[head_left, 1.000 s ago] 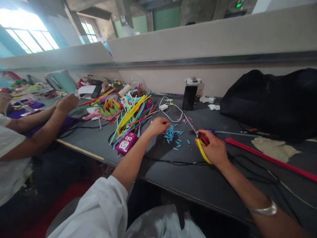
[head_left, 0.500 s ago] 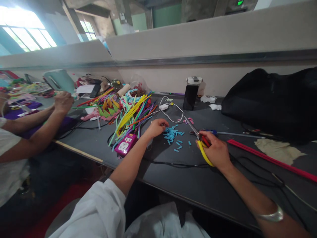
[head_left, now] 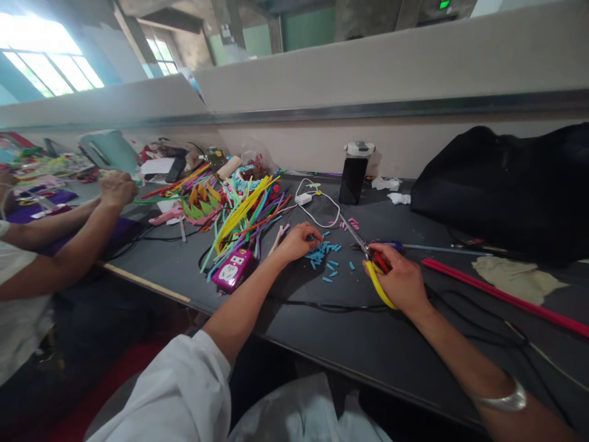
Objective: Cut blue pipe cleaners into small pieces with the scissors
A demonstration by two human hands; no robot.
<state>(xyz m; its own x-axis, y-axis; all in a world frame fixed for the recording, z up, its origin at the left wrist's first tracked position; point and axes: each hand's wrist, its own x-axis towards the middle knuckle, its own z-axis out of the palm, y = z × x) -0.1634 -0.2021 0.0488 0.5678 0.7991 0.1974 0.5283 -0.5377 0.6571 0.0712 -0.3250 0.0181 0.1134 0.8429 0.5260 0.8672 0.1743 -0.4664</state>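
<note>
My left hand (head_left: 298,243) is over the left edge of a pile of short blue cut pieces (head_left: 327,248), its fingers curled down together. The fingertips are partly hidden, so whatever lies between them does not show. A few blue pieces lie loose in front of the pile. In my right hand (head_left: 402,281) is a pair of scissors (head_left: 380,285) with yellow and red handles. Their long metal blades point away to the upper left, beyond the pile. Small pink cut pieces (head_left: 353,223) lie near the blade tips.
Left of the pile are bundled coloured fuzzy stems (head_left: 243,212) and a purple power socket (head_left: 234,270). Behind stand a white cable (head_left: 317,215) and a dark bottle (head_left: 354,178). Right are red stems (head_left: 501,294), a cloth (head_left: 515,279) and a black bag (head_left: 501,190). Another person's hands (head_left: 117,187) work at far left.
My left hand has shifted a little to the right, further over the blue pieces. Pale pinkish stems behind it now show. My right hand and the scissors have barely moved.
</note>
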